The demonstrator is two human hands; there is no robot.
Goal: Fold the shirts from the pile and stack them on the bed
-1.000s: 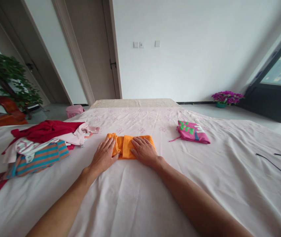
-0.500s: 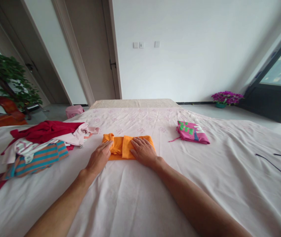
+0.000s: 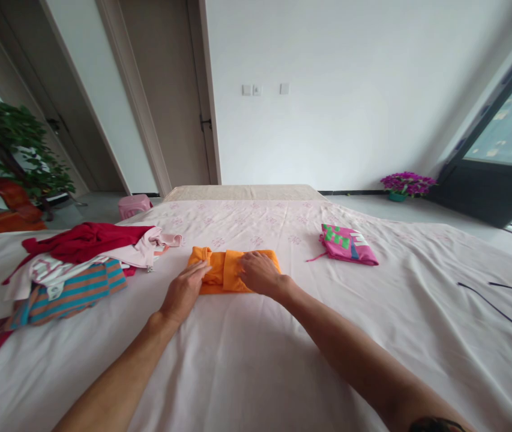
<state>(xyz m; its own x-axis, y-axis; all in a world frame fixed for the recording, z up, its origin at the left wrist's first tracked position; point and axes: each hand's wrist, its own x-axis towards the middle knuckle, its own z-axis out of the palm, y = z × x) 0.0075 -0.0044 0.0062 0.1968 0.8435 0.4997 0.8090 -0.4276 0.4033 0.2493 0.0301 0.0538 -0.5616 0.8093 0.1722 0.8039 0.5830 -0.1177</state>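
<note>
An orange garment (image 3: 218, 267), folded into a flat rectangle, lies on the sheet in front of me. Its left end has a rolled, bunched edge, and a smooth folded panel covers its right half. My left hand (image 3: 189, 284) rests on the left end, fingers stretched over the cloth and holding nothing. On the right panel lies my right hand (image 3: 261, 273), its fingers bent with the tips against the fabric; none of the cloth looks gripped. The underside of the garment is hidden.
To the left is a loose pile of clothes with a red garment (image 3: 89, 239) and a striped one (image 3: 75, 291). A folded pink garment (image 3: 350, 246) lies right of centre. Black cords (image 3: 499, 309) cross the sheet (image 3: 237, 366) at far right. Beyond stand a pink stool (image 3: 134, 206) and purple flowers (image 3: 407, 182).
My right hand has gone from flat with fingers spread to bent fingers on the right panel. My left hand stays at the left end. The view has tilted slightly.
</note>
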